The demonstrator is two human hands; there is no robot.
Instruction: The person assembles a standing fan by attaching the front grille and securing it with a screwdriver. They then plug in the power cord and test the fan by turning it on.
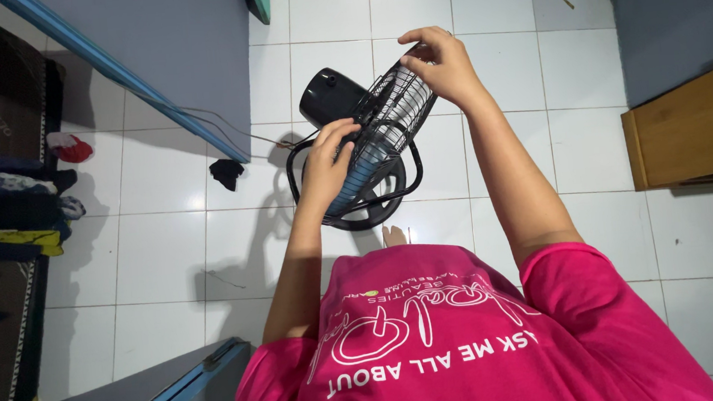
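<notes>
Both hands were on the black floor fan point(330, 95), which stood on the white tiled floor point(164, 260) just ahead of my pink shirt point(473, 354). Left hand point(327, 156) clamped the wire grille point(396, 111) at its near edge; right hand point(443, 64) pinched its top rim. I judged it grille handling, mid-step. Any next move would need the base steadied.
</notes>
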